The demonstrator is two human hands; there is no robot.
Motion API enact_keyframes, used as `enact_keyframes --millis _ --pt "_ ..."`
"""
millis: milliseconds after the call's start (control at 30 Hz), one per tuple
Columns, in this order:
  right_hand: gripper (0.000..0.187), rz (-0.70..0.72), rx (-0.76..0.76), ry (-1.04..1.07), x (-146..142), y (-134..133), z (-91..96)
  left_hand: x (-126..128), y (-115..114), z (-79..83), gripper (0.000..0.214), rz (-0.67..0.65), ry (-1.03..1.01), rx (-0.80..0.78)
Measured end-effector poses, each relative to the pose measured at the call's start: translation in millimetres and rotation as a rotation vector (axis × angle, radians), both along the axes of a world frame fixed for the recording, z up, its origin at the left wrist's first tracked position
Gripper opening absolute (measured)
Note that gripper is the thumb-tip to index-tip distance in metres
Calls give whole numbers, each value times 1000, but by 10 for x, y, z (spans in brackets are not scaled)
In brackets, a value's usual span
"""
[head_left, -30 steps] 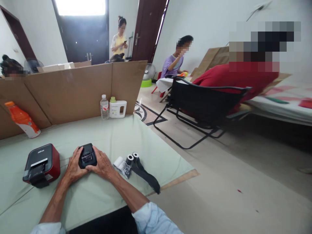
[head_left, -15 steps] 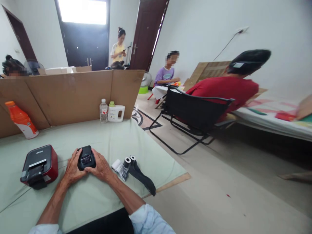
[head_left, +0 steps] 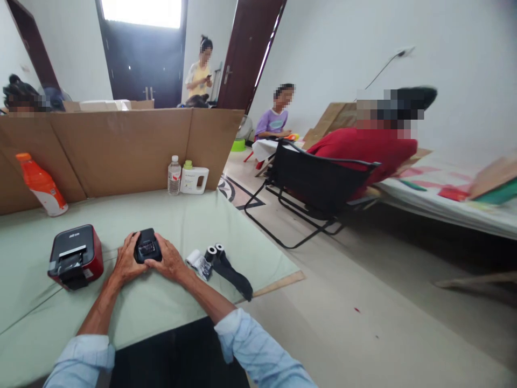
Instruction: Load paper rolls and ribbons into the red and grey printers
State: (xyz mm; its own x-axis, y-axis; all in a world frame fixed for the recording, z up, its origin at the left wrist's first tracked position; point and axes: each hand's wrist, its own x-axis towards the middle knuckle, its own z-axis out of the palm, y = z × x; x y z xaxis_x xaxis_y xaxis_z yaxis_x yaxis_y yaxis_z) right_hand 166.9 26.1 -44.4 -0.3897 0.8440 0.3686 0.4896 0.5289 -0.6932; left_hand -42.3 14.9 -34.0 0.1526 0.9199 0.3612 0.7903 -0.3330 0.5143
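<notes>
I count two hands, left hand (head_left: 126,264) and right hand (head_left: 169,263), gripping one device (head_left: 147,251). On the bench (head_left: 181,215): one red printer (head_left: 76,257), one white roll (head_left: 194,257), two black rolls (head_left: 210,252), one black strip (head_left: 236,277). Three bottles: orange bottle (head_left: 41,186), clear bottle (head_left: 174,175), white jug (head_left: 194,179). One chair (head_left: 315,180). Four other people: red shirt (head_left: 363,151), purple shirt (head_left: 272,121), yellow shirt (head_left: 197,75), and a head (head_left: 18,89) behind the cardboard (head_left: 121,151).

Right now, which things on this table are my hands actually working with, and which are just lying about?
In hand: small black device, gripped by left hand and right hand.

Lying about: red printer, paper rolls, black strap, orange bottle, water bottle, white jug, cardboard screen.
</notes>
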Motion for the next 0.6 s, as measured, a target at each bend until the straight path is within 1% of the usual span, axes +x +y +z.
enact_keyframes --millis 100,200,267,400,467,600 --pt "108 15 -18 -33 64 -9 54 23 -15 39 107 -10 6 -46" --pt "106 11 33 -57 231 -57 134 46 -39 83 110 -2 10 -99" --pt "98 -24 96 -60 402 -116 189 58 -58 110 111 -2 5 -116" --pt "76 -157 185 -85 778 -278 253 67 -86 145 110 -27 -14 -108" --pt "65 -204 202 -121 927 -377 260 68 -87 151 110 -30 -21 -102" --pt "51 -235 210 -175 1119 -601 277 65 -63 149 113 -34 -27 -93"
